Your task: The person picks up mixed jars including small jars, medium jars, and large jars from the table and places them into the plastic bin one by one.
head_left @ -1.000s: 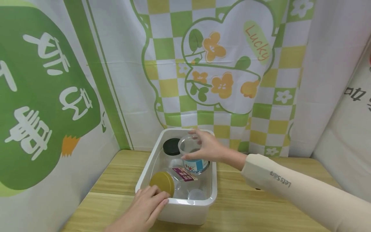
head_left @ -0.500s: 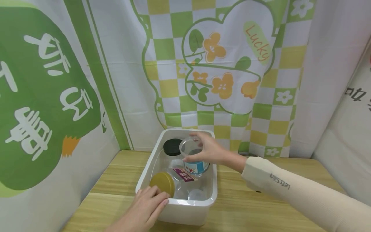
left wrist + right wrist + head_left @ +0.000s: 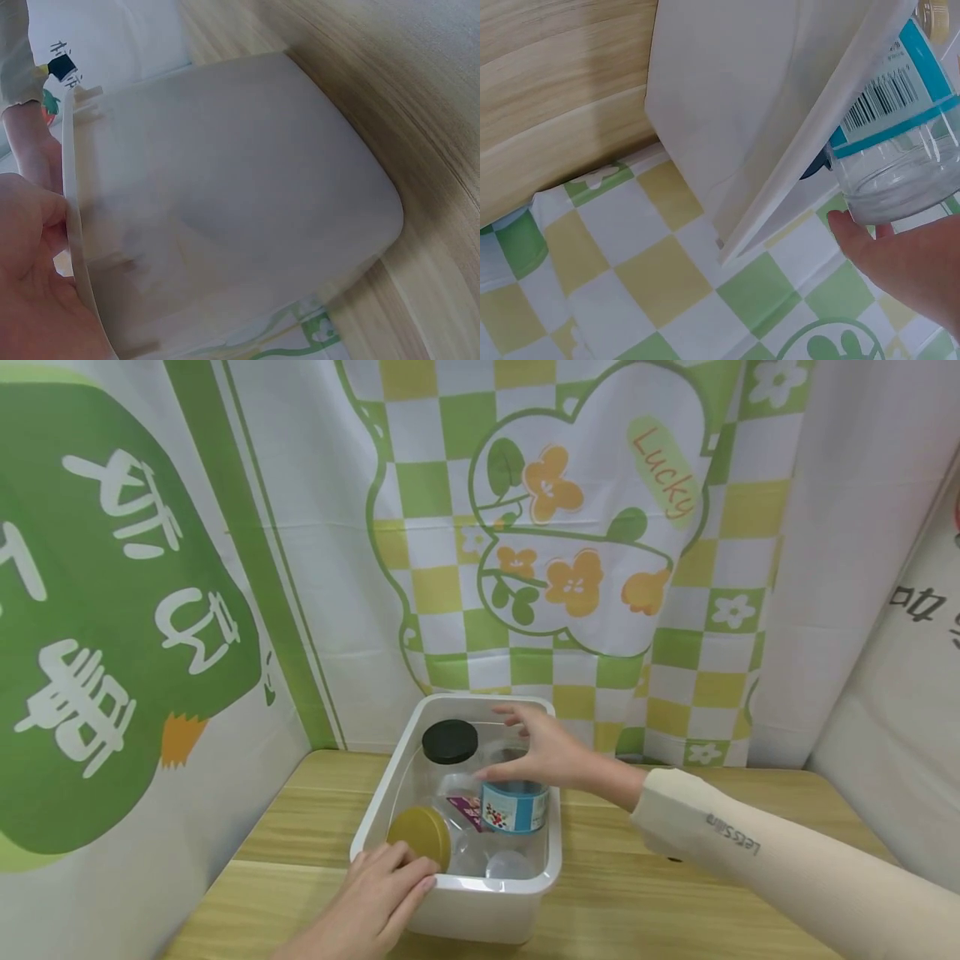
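Observation:
A white plastic bin (image 3: 517, 885) stands on the wooden table with clear jars inside. My left hand (image 3: 382, 889) grips its near rim, fingers curled over the edge; the left wrist view shows the bin's outer wall (image 3: 240, 195) beside it. Inside the bin on the right is a clear jar with a blue label (image 3: 516, 810). My right hand (image 3: 551, 750) hovers at the top of this jar, fingers spread apart. In the right wrist view, its fingertips lie close to the jar's clear end (image 3: 900, 187); whether they touch it I cannot tell.
A black lid (image 3: 450, 742) is at the bin's far left, and a gold lid (image 3: 422, 837) near my left hand. Between them lies a purple label (image 3: 467, 810) on clear plastic. A small round translucent piece (image 3: 510, 865) sits at the near right. Patterned cloth (image 3: 585, 677) hangs behind.
The blue-labelled jar has gone down into the bin, away from my right hand, whose fingers have let go and spread. My left hand has stayed on the rim.

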The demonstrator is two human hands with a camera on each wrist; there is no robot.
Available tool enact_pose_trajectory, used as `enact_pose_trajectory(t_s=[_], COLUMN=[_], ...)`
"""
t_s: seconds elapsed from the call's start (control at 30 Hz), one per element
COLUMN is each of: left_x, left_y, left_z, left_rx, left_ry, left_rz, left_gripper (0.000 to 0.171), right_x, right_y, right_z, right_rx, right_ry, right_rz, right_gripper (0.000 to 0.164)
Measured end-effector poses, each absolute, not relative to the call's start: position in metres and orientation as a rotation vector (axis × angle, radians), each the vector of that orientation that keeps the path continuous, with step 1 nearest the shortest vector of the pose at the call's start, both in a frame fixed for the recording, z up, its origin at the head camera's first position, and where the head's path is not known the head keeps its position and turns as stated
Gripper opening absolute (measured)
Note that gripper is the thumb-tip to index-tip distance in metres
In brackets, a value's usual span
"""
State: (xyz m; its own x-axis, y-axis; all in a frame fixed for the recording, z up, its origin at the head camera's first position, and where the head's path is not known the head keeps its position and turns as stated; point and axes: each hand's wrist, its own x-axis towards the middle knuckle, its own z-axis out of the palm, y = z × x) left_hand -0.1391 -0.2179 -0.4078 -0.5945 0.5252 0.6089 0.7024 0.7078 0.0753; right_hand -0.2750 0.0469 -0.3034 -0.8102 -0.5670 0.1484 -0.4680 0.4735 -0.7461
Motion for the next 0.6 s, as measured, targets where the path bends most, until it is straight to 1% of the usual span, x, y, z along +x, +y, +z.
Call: enact_pose_trajectory(t_s=[0.2, 0.4, 0.6], left_x=[-0.14, -0.14, -0.141], left_y=[-0.219, -0.22, -0.219], left_z=[-0.405, -0.402, -0.391], left_rx=[-0.952, -0.976, -1.013], left_ry=[-2.372, -2.377, -2.427], left_rz=[-0.423, -0.425, -0.423], left_gripper=[0.008, 0.007, 0.007], right_x=[-0.277, -0.277, -0.273], right_y=[0.054, 0.065, 0.074], right_z=[-0.305, -0.307, -0.305], right_rx=[-0.935, -0.887, -0.889], right_ry=[2.615, 2.628, 2.675], right_rz=[-1.265, -1.253, -1.211], right_gripper=[0.093, 0.093, 0.092])
